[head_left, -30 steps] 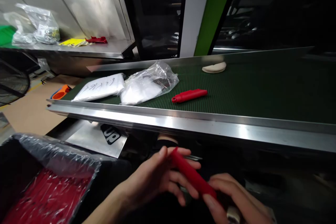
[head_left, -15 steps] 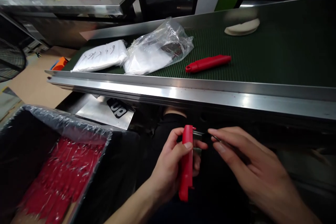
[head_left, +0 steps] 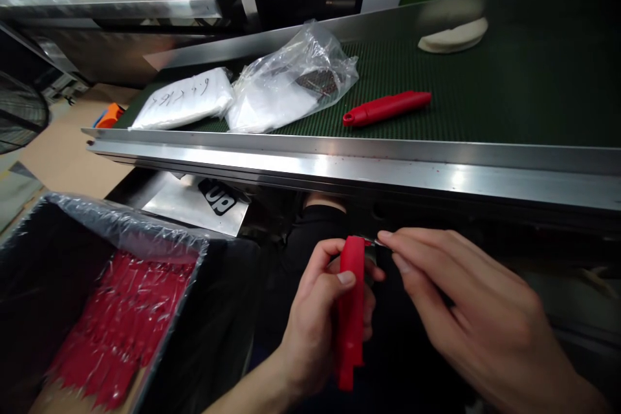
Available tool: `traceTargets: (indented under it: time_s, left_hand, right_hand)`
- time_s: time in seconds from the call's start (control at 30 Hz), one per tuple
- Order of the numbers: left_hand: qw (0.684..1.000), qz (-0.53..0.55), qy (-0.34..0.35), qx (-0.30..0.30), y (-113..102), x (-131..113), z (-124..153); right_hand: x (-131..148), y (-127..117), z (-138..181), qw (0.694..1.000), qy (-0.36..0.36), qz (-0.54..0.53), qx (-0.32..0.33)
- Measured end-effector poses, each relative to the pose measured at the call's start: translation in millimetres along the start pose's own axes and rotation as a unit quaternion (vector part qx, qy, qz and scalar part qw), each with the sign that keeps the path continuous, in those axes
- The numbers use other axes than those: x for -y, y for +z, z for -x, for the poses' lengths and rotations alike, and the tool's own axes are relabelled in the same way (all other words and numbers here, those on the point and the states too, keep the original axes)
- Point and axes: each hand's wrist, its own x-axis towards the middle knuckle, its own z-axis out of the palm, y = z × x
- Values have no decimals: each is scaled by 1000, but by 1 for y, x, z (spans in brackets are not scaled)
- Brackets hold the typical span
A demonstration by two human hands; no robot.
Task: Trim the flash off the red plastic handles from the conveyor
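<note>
Head view, the only one we have: we look down past a steel-edged conveyor (head_left: 369,165) with a dark green belt. Below its rail, our left hand (head_left: 315,310) wraps a red plastic handle (head_left: 351,310), thumb laid across its front and fingers curled behind, holding it upright in front of our dark clothing. Our right hand (head_left: 466,310) comes in from the right, thumb and forefinger pinched together on a small thin metal piece (head_left: 372,242) at the handle's top end; the piece is too small and blurred for us to name it, and we cannot tell whether it sits inside the handle or just touches it. The other fingers of that hand lie loosely folded. On the belt, well apart from our hands, lies a second red handle (head_left: 388,108) on its side, near a crumpled clear plastic bag (head_left: 295,77) with white contents and a dark patch. Just left of that bag rests a flat white packet (head_left: 184,98) with handwriting on it. Farther along the belt sits a pale rounded item (head_left: 453,35). At lower left stands a black bin (head_left: 43,252) lined with clear film, holding a heap of red parts (head_left: 116,330). A steel shelf (head_left: 145,3) runs behind at upper left.
</note>
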Motion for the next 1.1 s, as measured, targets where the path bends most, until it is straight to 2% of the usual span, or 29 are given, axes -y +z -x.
traceTargets:
  time_s: [0.53, 1.1]
  left_hand:
    - [1000, 5, 8, -1, 3, 0, 2]
    - [1000, 1, 15, -11, 4, 1, 0]
  right_hand:
    - [2, 0, 4, 1000, -10, 14, -4]
    - [1, -4, 7, 999, -31, 7, 30]
